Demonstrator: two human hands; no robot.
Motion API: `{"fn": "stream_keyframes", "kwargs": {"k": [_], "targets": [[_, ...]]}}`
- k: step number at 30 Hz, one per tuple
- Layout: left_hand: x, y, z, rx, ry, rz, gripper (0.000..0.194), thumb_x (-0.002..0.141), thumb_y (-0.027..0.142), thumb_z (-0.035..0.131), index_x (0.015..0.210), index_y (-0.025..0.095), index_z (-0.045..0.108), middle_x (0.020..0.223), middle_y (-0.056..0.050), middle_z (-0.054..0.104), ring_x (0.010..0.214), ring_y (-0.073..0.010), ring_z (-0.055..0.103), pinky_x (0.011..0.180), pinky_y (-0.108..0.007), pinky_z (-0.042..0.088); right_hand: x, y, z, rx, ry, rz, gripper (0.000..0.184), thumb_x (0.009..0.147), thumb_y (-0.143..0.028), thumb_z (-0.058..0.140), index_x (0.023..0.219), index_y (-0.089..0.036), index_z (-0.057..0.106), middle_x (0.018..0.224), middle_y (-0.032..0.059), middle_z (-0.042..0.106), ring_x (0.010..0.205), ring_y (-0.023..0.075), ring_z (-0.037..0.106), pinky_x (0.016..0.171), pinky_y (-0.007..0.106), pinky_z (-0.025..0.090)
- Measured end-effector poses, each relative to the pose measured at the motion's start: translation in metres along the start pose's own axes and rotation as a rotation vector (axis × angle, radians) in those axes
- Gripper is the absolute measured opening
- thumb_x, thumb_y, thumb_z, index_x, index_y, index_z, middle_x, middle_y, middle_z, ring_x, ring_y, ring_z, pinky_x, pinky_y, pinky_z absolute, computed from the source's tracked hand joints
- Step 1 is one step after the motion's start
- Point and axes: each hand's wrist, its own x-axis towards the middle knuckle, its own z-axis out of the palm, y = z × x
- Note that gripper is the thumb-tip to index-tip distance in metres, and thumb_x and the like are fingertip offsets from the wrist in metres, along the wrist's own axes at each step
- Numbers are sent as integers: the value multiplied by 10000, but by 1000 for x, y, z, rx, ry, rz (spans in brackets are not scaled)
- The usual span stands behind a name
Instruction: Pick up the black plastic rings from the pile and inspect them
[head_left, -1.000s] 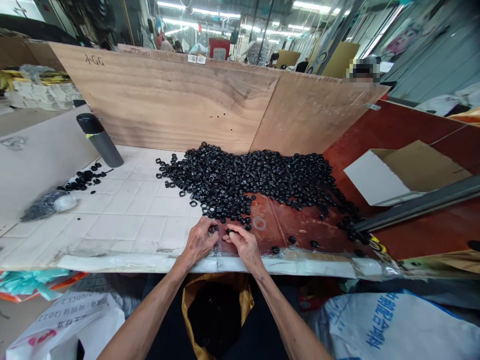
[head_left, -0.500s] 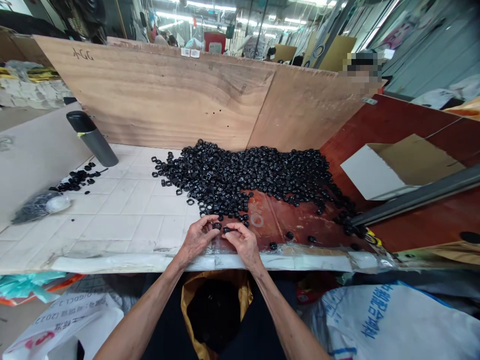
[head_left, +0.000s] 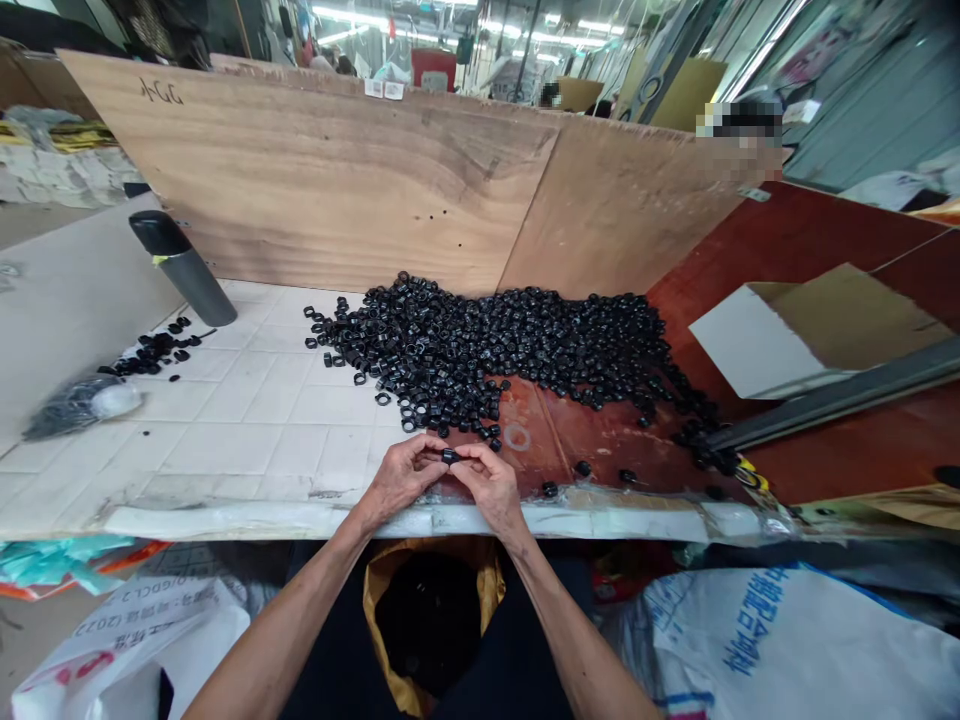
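Okay, L hand (head_left: 401,478) and R hand (head_left: 491,490) are curled in just front of the ring pile (head_left: 487,350), fingertips pinched together on one small black ring (head_left: 450,456). Stray rings (head_left: 581,468) lie btwn pile and taped bench edge (head_left: 600,522). Risk: a fumbled pinch drops the ring, which could roll off; a careless wrist could nudge the strays over too.

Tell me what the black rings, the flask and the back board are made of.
The black rings look like moulded plastic or hard rubber: glossy highlights on their edges, though the look can't settle which. The flask has a smooth matte grey body, perhaps coated metal, and its cap looks like black plastic. The board is bare plywood, with open wood grain and no visible paint.
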Motion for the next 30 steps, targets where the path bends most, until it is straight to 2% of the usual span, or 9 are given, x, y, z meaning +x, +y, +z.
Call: {"fn": "stream_keyframes", "kwargs": {"k": [6, 10, 14, 15, 17, 20, 24, 28, 30], "targets": [[-2, 2, 1, 60, -27, -2, 222, 860, 291, 713, 1037, 158, 705, 931, -37, 740, 808, -164, 706, 778, -272, 573, -1, 2, 2, -57, -3, -16, 306, 848, -395, 714, 1072, -191, 679, 825, 32, 751, 669, 191, 750, 675, 300, 627], [-1, 6, 2, 96, -38, -8, 208, 852, 239, 700, 1042, 156, 698, 889, -26, 729, 767, -147, 686, 731, -248, 555, -4, 0, 2, -203, -7, -103, 286, 940, -400, 612, 1117, -176, 631, 573, -37, 650, 508, 156, 665, 589, 265, 577], [-2, 7, 2, 31, -32, -23, 194, 848, 237, 694, 1022, 152, 682, 893, -37, 731, 770, -158, 697, 722, -257, 557, -9, 0, 2, -237, -31, -157, 318, 944, -394, 615, 1176, -177, 610, 701, -2, 706, 561, 155, 691, 602, 251, 571], [-2, 7, 2, 29, -30, -26, 184, 845, 232, 692, 1010, 151, 679, 886, -38, 729, 767, -158, 697, 719, -257, 555, -10, 0, 3, -251, -35, -158, 299, 945, -397, 616, 1148, -178, 631, 713, 2, 708, 547, 149, 682, 589, 244, 561], [-2, 8, 2, 34, -37, -29, 163, 839, 216, 686, 988, 148, 678, 876, -36, 726, 767, -156, 696, 726, -257, 551, -10, 1, 4, -327, -9, -170, 253, 970, -406, 576, 928, -182, 686, 611, -12, 653, 475, 130, 620, 545, 226, 518], [-2, 8, 1, 37, -32, -28, 162, 828, 202, 688, 981, 147, 679, 864, -32, 722, 781, -155, 691, 745, -258, 543, -10, 0, 5, -471, 45, -246, 438, 1007, -398, 491, 641, -195, 625, 507, -10, 562, 467, 126, 559, 547, 228, 467], [-2, 4, 0, 52, 8, -6, 180, 842, 215, 681, 1011, 154, 674, 853, -30, 716, 772, -154, 676, 736, -261, 531, -10, -3, 4, -444, 23, -275, 312, 983, -391, 504, 899, -172, 709, 568, -28, 569, 493, 121, 520, 555, 230, 453], [-2, 5, -1, 146, 41, 82, 74, 859, 226, 667, 874, 155, 684, 925, -57, 724, 880, -178, 675, 815, -283, 522, -9, -2, 0, -371, 66, -180, 325, 967, -422, 558, 799, -174, 683, 553, -32, 541, 496, 115, 490, 520, 222, 438], [-2, 6, -2, 173, 44, 103, 79, 862, 227, 663, 837, 153, 679, 932, -61, 721, 882, -177, 667, 812, -279, 517, -8, 0, 0, -317, 84, -170, 265, 939, -420, 611, 899, -168, 685, 661, -4, 618, 556, 129, 558, 551, 230, 484]]}}
